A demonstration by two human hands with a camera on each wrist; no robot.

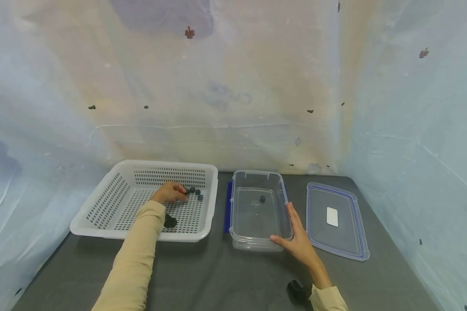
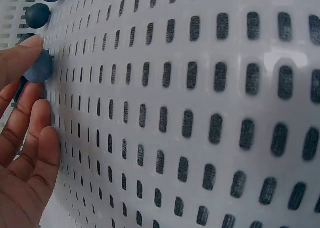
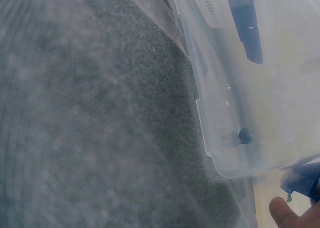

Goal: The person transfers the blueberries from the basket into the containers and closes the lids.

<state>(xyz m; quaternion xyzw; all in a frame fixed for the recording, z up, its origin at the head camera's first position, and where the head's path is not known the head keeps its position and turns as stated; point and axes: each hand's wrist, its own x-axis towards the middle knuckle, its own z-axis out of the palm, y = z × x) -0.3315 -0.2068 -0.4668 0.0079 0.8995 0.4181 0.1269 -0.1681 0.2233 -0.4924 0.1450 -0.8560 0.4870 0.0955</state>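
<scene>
In the head view my left hand [image 1: 170, 193] reaches down into a white slotted plastic basket [image 1: 215, 203]. The left wrist view shows the thumb and fingers pinching a blueberry [image 2: 41, 70] close over the basket floor. More blueberries [image 1: 198, 192] lie just beyond the fingertips. My right hand [image 1: 299, 242] rests against the front right corner of a clear plastic container [image 1: 237, 235], fingers stretched along its right side and thumb at the front rim. One blueberry [image 1: 262, 198] lies inside that container. Only part of the right hand [image 3: 287, 215] shows in the right wrist view.
A clear lid with a blue seal and white label [image 1: 332, 217] lies flat right of the container. A blue strip [image 1: 228, 207] runs along the container's left side. Dark grey cloth [image 1: 202, 276] covers the table, with patterned sheeting [image 1: 233, 86] behind and at both sides.
</scene>
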